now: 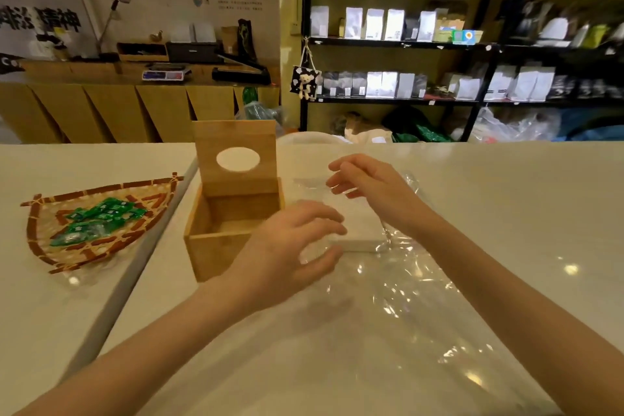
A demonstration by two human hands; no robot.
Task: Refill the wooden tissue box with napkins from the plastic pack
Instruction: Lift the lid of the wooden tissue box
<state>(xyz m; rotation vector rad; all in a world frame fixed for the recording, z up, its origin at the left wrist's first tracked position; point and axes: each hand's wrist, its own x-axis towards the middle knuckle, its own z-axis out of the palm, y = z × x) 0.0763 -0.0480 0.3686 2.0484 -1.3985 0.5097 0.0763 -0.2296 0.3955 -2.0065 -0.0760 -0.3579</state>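
Right of the open box (233, 223), both hands, left (290, 246) and right (368, 186), hover open over the napkins (359, 233); the soft, light stack probably wants gripping by opposite edges.

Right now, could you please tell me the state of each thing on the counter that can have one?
Wooden tissue box: lid up, looks empty.
Napkin stack: outside the box, on the plastic.
Plastic pack: opened, spread flat.
Left hand: open, at the stack.
Right hand: open, over the stack.

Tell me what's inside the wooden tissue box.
The wooden tissue box stands open, lid up; its visible interior shows bare wood, no napkins. The near wall and left hand hide part of the bottom.
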